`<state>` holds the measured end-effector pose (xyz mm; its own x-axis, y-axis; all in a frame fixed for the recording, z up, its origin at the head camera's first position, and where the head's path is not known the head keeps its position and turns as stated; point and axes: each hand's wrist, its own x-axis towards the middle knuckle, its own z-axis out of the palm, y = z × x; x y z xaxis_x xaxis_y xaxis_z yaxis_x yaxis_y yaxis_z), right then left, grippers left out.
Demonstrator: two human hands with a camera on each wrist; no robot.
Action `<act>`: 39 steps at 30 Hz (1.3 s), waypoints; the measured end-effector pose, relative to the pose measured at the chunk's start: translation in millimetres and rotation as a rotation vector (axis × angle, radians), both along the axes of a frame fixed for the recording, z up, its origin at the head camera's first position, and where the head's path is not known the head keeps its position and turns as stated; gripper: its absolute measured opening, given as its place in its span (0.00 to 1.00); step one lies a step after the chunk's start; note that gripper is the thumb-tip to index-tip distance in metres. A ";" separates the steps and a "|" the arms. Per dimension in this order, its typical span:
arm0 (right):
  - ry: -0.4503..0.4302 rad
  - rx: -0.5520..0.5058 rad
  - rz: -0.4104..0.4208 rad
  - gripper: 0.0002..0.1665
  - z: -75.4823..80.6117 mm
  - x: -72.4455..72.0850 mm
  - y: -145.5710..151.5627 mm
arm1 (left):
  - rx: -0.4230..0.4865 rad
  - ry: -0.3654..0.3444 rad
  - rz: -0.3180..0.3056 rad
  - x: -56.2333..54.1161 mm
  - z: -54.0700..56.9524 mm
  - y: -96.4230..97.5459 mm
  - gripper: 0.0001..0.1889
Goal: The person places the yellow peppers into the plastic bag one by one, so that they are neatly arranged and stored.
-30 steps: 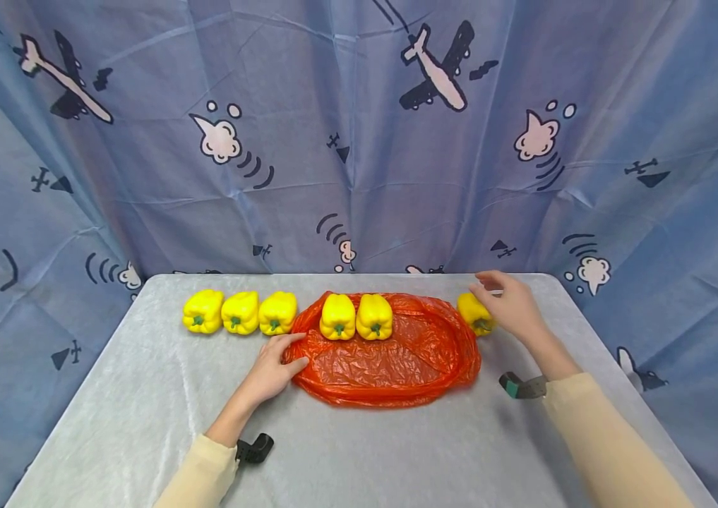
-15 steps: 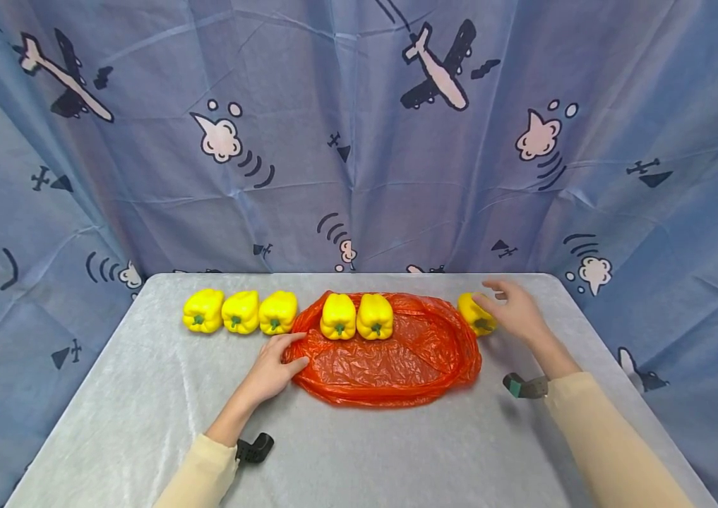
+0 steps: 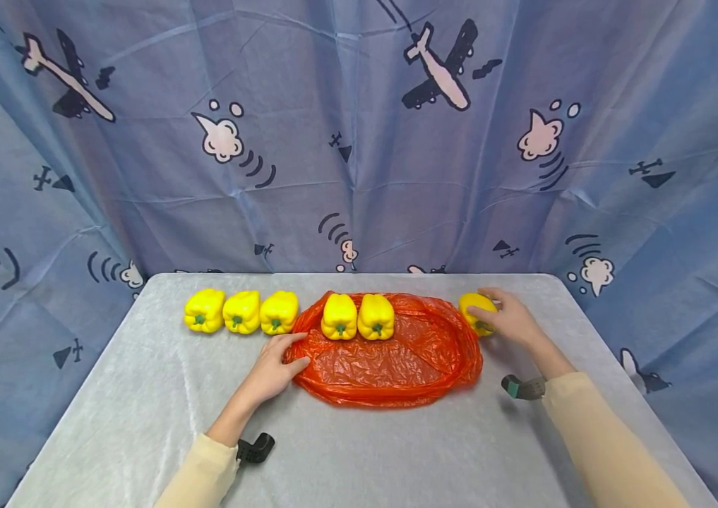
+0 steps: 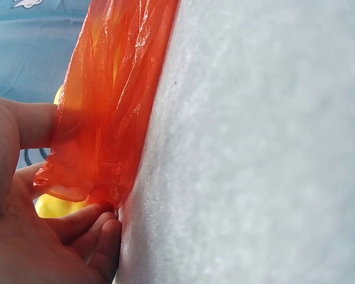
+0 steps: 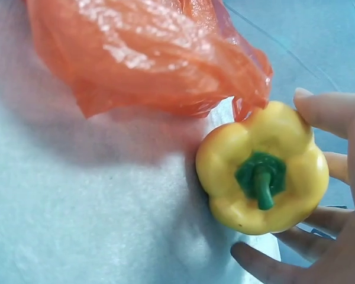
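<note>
A red plastic bag [image 3: 384,363] lies spread on the table with its mouth wide. At its left edge, the left hand [image 3: 274,363] holds the rim, thumb and index finger over the plastic. In the left wrist view, some fingers [image 4: 38,125] show through the thin bag wall [image 4: 106,118] and others lie low beside it. Right of the bag stands a yellow bell pepper [image 5: 263,171] with a green stem. The right hand [image 3: 514,317] is spread around it from above, its thumb overlapping the pepper in the head view. Below the pepper in the right wrist view, one fingertip [image 5: 242,253] stands apart from it.
Two yellow peppers stand side by side inside the bag at its far side, a left one [image 3: 339,316] and a right one [image 3: 375,316]. A row of three more yellow peppers [image 3: 241,312] stands left of the bag. A blue patterned curtain [image 3: 346,141] hangs behind the table [image 3: 384,458].
The right hand has lowered onto the right-hand pepper, its thumb now across the pepper's front. The left hand, the bag and the peppers keep their places.
</note>
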<state>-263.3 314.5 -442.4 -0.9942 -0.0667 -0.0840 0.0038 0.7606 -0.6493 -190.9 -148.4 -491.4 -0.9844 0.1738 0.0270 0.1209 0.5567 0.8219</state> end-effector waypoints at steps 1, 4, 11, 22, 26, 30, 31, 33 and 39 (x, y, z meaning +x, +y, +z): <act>-0.008 -0.004 0.000 0.48 -0.6 -0.1 0.5 | 0.002 -0.001 0.000 0.1 0.2 0.1 0.26; -0.017 -0.007 0.004 0.50 -2.1 -0.3 1.9 | 0.005 -0.003 0.000 0.4 0.5 0.2 0.26; -0.013 -0.002 -0.003 0.50 -5.3 0.7 2.4 | 0.002 -0.002 0.000 0.3 -0.3 -0.2 0.26; 0.038 0.015 -0.001 0.51 7.6 5.6 7.5 | 0.006 -0.006 0.005 0.1 1.2 -0.2 0.26; 0.041 0.009 -0.011 0.51 16.7 7.2 7.2 | 0.005 -0.011 0.002 0.4 1.8 -0.8 0.27; 0.059 -0.013 -0.024 0.51 27.1 9.7 4.6 | 0.000 -0.003 -0.003 1.0 2.1 -1.1 0.26; 0.066 -0.013 -0.027 0.51 29.9 10.4 3.7 | -0.001 -0.005 -0.001 0.9 2.2 -1.0 0.27; 0.082 -0.010 -0.033 0.51 35.7 12.2 1.2 | -0.004 -0.002 0.001 0.9 2.2 -0.8 0.26; 0.119 -0.024 -0.035 0.49 50.4 17.5 -10.5 | -0.004 -0.009 0.004 1.4 2.8 0.0 0.27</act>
